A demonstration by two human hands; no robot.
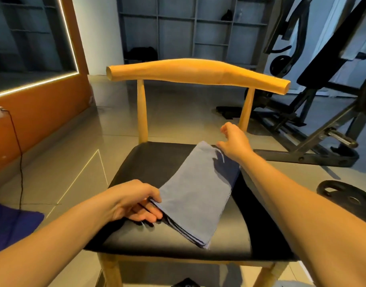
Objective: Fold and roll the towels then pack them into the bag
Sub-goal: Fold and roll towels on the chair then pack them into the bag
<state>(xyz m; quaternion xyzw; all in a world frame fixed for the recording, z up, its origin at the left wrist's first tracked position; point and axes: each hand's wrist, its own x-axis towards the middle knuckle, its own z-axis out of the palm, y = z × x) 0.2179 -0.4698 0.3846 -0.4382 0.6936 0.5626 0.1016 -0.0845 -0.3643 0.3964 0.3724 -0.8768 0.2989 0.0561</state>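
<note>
Towel (195, 189), blue-grey and folded in layers, lies slantwise on the black seat of a wooden chair (149, 160). Left hand (136, 200) pinches the near-left edge, thumb on top, fingers under. Right hand (234, 145) rests loosely open, fingertips touching the far corner.

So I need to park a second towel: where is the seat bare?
Bare seat lies left of the towel toward the backrest, and along the front edge. The middle is crowded: left hand grips the towel's near corner, right hand its far end.
</note>
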